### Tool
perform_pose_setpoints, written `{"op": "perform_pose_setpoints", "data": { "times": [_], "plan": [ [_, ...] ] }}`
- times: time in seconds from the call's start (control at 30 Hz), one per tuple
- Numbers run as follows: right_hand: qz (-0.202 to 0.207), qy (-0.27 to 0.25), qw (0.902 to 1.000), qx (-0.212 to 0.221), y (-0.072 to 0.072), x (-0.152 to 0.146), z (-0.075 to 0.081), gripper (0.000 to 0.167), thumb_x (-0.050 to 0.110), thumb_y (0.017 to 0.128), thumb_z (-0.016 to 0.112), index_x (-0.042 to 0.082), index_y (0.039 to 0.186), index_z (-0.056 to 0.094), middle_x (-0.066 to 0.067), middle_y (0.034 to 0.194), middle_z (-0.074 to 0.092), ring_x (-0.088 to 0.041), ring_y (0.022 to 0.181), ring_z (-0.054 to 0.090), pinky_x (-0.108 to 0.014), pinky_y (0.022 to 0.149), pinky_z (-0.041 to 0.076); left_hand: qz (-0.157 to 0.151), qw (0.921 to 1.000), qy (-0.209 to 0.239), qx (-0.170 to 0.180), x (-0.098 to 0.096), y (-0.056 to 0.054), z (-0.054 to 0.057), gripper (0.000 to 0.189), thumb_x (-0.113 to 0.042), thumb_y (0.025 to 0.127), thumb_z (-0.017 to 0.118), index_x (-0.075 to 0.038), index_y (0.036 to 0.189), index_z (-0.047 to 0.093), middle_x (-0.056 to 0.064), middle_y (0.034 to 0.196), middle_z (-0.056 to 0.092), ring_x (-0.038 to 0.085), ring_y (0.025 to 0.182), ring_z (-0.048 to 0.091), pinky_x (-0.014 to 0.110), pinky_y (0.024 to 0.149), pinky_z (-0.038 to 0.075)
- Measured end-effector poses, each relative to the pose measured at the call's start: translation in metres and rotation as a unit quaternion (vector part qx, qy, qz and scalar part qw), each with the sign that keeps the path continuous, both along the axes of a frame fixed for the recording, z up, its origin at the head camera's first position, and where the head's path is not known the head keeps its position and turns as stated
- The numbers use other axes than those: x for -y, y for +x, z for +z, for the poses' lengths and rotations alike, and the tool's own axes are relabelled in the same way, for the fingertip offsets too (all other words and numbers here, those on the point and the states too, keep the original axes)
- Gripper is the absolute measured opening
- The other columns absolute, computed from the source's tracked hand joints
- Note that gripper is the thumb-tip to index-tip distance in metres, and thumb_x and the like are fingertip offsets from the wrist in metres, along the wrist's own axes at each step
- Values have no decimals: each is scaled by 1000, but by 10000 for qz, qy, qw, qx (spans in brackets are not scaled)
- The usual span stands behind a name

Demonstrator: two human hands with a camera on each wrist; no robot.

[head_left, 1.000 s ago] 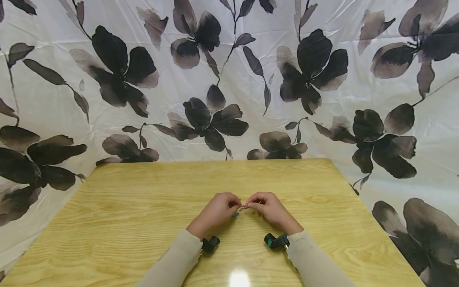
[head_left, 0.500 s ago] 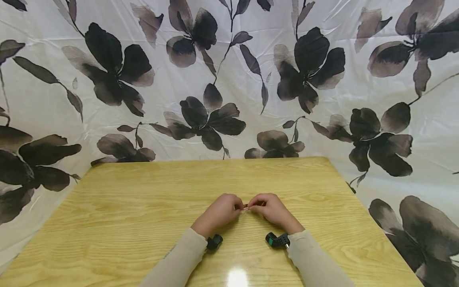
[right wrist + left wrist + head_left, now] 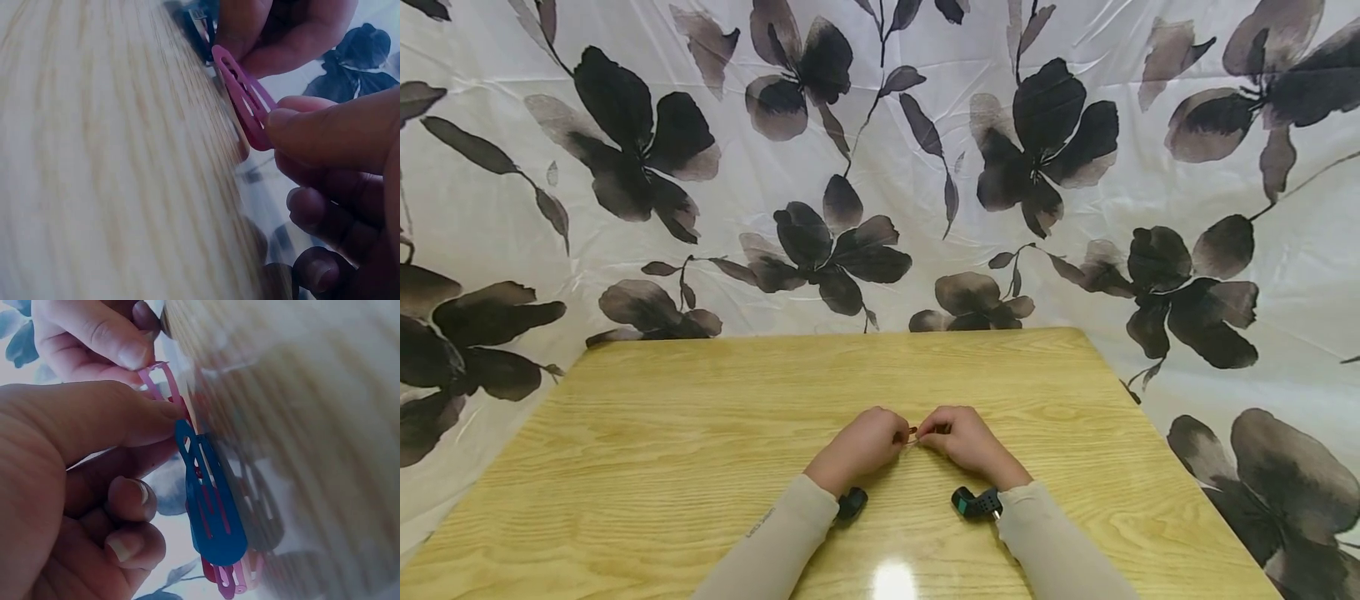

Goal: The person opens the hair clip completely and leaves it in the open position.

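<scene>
My left hand (image 3: 871,440) pinches a bunch of snap hair clips between thumb and fingers. From that grip a blue snap hair clip (image 3: 230,540) hangs down in the left wrist view, and pink clips (image 3: 226,587) show beneath it. Facing it, my right hand (image 3: 962,437) pinches the wide end of a pink snap hair clip (image 3: 240,87) between thumb and forefinger. The narrow end of this clip reaches to the left fingertips. In the head view the fingers hide most of the clips.
Both hands work low over the wood-grain table (image 3: 700,433). A floral curtain (image 3: 880,167) hangs behind it and at both sides. Each wrist carries a black strapped device, one at the left wrist (image 3: 852,504) and another at the right wrist (image 3: 976,503).
My left hand has shifted slightly right and turned, so the blue clip seen below its fingers earlier is now hidden in the head view. The right hand stays nearly in place, still pinching.
</scene>
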State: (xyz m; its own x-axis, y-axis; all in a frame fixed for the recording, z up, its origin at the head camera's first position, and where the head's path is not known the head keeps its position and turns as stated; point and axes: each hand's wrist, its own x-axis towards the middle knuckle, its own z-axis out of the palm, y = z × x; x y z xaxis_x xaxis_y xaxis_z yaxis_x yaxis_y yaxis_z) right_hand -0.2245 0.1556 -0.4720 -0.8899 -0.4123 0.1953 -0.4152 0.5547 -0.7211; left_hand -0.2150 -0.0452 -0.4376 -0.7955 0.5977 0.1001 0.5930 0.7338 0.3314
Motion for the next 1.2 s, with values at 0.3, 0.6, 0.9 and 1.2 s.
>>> {"op": "perform_pose_setpoints", "data": {
  "times": [0.3,0.6,0.9,1.2],
  "plan": [
    [-81,246,9996,-84,0,4,3,7,17,86,73,24,86,76,12,87,69,-8,85,63,-27,79,50,-25,9996,-202,-206,-1,-2,0,17,-7,92,61,-13,80,72,-3,78,68,9,70,57,25,72,49],
    [-82,280,9996,-21,-2,6,3,9,16,86,73,23,87,76,11,88,69,-9,86,63,-29,79,50,35,9994,-232,-273,1,-1,0,14,-7,91,63,-13,83,74,-3,81,71,10,72,58,25,73,49],
    [-37,305,9995,51,-3,4,6,9,15,85,73,20,92,76,8,92,69,-7,81,60,-25,73,49,161,9996,-122,-203,7,1,4,13,-8,92,62,-11,93,75,0,91,73,12,83,66,26,76,53],
    [-63,491,9987,-105,-1,-4,22,11,11,87,69,14,95,75,3,93,69,-9,80,58,-27,71,47,388,9991,146,52,24,3,19,11,-11,93,63,-8,97,73,1,95,72,13,86,65,30,77,53]
  ]
}}
